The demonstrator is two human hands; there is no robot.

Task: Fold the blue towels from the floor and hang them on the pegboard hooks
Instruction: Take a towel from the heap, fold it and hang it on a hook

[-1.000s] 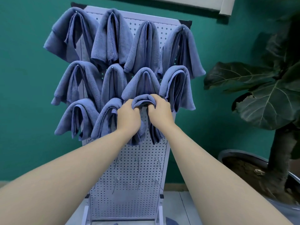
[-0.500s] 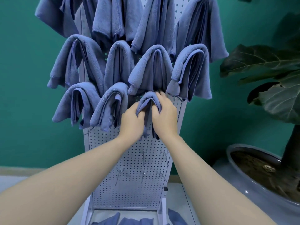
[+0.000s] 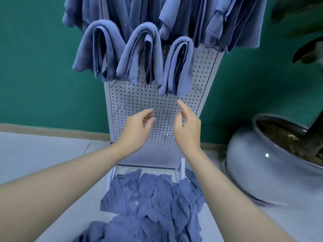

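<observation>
While both hands [image 3: 162, 130] empty, hung towel [image 3: 176, 67] just above.

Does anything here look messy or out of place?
Yes: a crumpled heap of blue towels lies on the floor at the foot of the pegboard, unfolded, unlike the folded towels hanging neatly above. Both hands are empty.

soft matt cloth towels [image 3: 153, 203] — perforated pegboard [image 3: 150, 151] — glossy ceramic pot [image 3: 258, 172]
</observation>
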